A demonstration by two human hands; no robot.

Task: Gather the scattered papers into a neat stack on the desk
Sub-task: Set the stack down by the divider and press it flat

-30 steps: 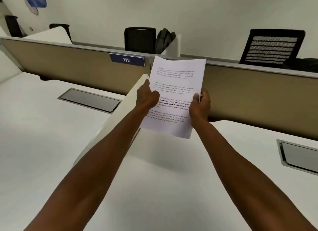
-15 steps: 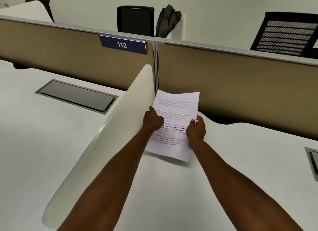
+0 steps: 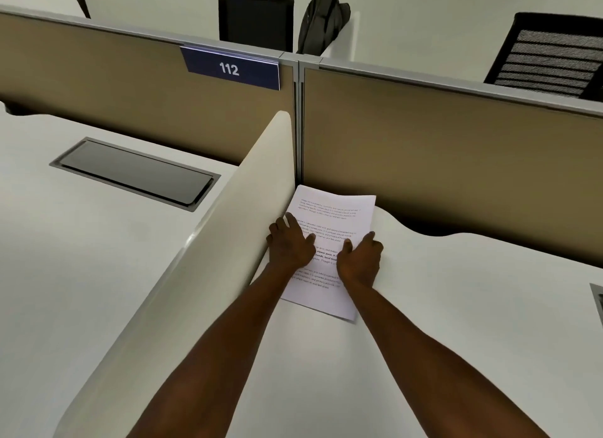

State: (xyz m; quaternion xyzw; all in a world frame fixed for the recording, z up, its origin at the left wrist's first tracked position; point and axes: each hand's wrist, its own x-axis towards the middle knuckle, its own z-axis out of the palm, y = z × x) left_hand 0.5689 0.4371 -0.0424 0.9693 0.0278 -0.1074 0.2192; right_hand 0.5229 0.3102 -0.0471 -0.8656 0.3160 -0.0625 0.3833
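Note:
A stack of white printed papers (image 3: 339, 215) lies flat on the white desk (image 3: 456, 323), tucked into the corner where the cream side divider meets the tan back partition. My left hand (image 3: 288, 246) rests palm down on the stack's left half, fingers spread. On the right half sits my right hand (image 3: 360, 258), fingers slightly curled, thumb toward the middle. Both hands press on the sheet and cover part of the text. The stack's edges look aligned; its far end and near corner show.
A cream divider (image 3: 208, 274) runs along the left of the stack. Tan partitions (image 3: 440, 157) with a blue "112" sign (image 3: 231, 68) close off the back. Grey cable hatches (image 3: 133, 173) sit in the left desk and at the right edge. Black chairs and a bag stand beyond.
The papers went from held upright in the air down onto the desk in the corner. My hands shifted from gripping the sides to resting flat on top.

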